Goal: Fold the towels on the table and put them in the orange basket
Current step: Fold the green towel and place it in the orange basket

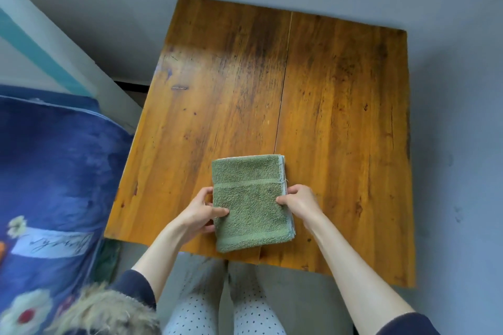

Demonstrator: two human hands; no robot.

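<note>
A folded green towel [250, 200] lies near the front edge of the wooden table [340, 95]; pale layers of a stack show along its right side. My left hand [200, 211] grips the towel's left edge, thumb on top. My right hand [298, 202] pinches the right edge, fingers curled round the layers. No orange basket is in view.
A blue flowered blanket [54, 171] covers a bed to the left of the table. A grey floor [457, 144] surrounds the table on the right and far side. My legs in dotted trousers [217, 313] are just below the table's front edge.
</note>
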